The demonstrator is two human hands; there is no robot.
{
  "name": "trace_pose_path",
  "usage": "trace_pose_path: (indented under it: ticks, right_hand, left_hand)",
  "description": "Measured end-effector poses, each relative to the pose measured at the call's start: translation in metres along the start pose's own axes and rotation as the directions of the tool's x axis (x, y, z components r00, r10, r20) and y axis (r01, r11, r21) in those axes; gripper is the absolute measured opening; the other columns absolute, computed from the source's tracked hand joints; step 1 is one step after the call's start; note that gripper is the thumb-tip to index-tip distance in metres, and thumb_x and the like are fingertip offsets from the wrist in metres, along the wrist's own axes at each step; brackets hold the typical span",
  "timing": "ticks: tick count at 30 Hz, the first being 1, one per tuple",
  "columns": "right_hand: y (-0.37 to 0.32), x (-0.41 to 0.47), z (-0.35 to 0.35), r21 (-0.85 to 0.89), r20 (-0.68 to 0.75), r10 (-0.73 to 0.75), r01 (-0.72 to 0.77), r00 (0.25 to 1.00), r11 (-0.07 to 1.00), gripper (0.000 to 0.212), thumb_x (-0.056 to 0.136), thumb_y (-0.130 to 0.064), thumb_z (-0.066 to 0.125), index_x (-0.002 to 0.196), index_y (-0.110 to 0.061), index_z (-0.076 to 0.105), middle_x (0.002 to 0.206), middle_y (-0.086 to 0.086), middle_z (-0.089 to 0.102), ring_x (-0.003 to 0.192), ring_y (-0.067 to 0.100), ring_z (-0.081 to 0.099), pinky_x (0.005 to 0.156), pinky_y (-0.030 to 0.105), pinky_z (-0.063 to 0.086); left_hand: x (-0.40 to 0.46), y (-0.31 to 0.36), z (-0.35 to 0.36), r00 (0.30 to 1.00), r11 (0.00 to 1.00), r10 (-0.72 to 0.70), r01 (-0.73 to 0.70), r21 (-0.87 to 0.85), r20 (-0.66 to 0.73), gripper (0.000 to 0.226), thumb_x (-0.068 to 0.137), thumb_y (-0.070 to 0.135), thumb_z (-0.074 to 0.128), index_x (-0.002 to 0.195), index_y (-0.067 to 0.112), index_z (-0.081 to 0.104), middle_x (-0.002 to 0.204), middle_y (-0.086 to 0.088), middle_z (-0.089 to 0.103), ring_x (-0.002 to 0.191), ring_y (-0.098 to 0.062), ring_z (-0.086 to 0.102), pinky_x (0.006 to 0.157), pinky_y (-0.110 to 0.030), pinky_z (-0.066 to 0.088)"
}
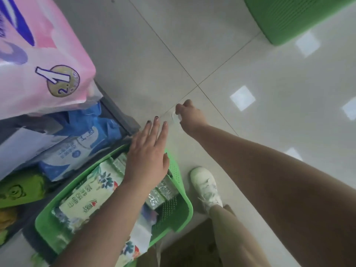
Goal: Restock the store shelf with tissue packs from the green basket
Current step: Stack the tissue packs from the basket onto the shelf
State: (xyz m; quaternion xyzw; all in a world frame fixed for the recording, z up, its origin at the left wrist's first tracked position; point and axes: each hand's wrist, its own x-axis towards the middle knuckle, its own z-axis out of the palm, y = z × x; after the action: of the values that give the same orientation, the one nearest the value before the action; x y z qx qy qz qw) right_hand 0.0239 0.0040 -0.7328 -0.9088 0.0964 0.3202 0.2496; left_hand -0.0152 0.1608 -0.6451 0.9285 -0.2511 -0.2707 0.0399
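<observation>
Two bare hands reach out over a pale tiled floor point(240, 60). The left hand point(147, 155) is flat and spread, fingers straight with dark-painted nails, hovering above the far end of the green basket point(180, 212) and gripping nothing. The right hand point(189, 114) stretches further out, past the basket, with its fingers curled around something small, clear and crinkly; what that is cannot be made out. The basket sits on the floor just beside the store shelf point(123, 120), and it holds several tissue packs point(90, 191): a long cream one with flower prints and printed characters lying along the near side, and smaller shiny-wrapped ones at the right end. On the shelf to the left sit blue and white packs point(77, 149), a big pink pack point(44, 60) above them, and a green pack point(21, 187) lower down. A white shoe point(205, 185) stands on the tiles right of the basket, with a tan trouser leg point(235, 239) above it. Another green bin point(294, 18) shows at the top right corner.
</observation>
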Motion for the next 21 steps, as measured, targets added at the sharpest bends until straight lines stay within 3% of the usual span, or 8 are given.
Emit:
trace_pose_path:
  ticks: [5,10,14,17,21]
  right_hand:
    - [0.015,0.016,0.024,0.020,0.031,0.098,-0.099,0.995,0.995,0.030,0.092,-0.003,0.041,0.121,-0.007,0.048,0.118,0.016,0.044,0.103,0.038,0.053,0.071,0.034,0.040]
    - [0.030,0.026,0.037,-0.090,0.037,0.123,-0.119,0.992,0.989,0.032,0.095,-0.005,0.039,0.126,-0.007,0.046,0.131,0.018,0.042,0.108,0.038,0.052,0.083,0.039,0.044]
    - [0.041,0.025,0.051,-0.097,-0.011,0.096,-0.096,0.995,0.991,0.033,0.089,0.003,0.045,0.120,-0.007,0.048,0.123,0.016,0.042,0.099,0.038,0.054,0.070,0.034,0.041]
    - [0.045,0.023,0.057,-0.087,-0.022,0.061,-0.062,0.998,0.994,0.037,0.086,0.006,0.045,0.120,-0.008,0.049,0.123,0.014,0.042,0.098,0.036,0.053,0.070,0.034,0.042]
    - [0.041,0.022,0.055,-0.049,-0.015,0.100,-0.100,0.995,0.994,0.044,0.087,0.005,0.045,0.126,-0.014,0.047,0.130,0.011,0.039,0.104,0.036,0.053,0.070,0.032,0.040]
  left_hand:
    - [0.002,0.002,0.011,0.998,0.995,-0.055,0.053,-0.088,-0.022,0.074,0.088,0.024,0.055,0.149,0.013,0.015,0.157,-0.009,0.010,0.145,-0.027,0.011,0.113,-0.038,0.004]
    - [0.002,0.002,0.023,0.999,0.990,-0.040,0.036,-0.139,-0.025,0.072,0.093,0.027,0.047,0.150,0.016,0.006,0.158,-0.005,-0.001,0.146,-0.022,0.000,0.115,-0.036,-0.001]
    - [0.001,0.003,0.033,0.999,0.989,-0.046,0.042,-0.143,-0.028,0.072,0.091,0.026,0.050,0.150,0.015,0.009,0.158,-0.007,0.004,0.146,-0.024,0.005,0.117,-0.040,0.005]
    - [-0.002,0.004,0.040,0.998,0.990,-0.047,0.041,-0.138,-0.044,0.073,0.087,0.024,0.056,0.149,0.012,0.019,0.156,-0.011,0.016,0.144,-0.028,0.015,0.116,-0.043,0.013]
    - [-0.010,0.004,0.042,0.998,0.991,-0.061,0.058,-0.117,-0.020,0.072,0.089,0.026,0.053,0.149,0.014,0.016,0.157,-0.009,0.012,0.145,-0.027,0.012,0.115,-0.041,0.008]
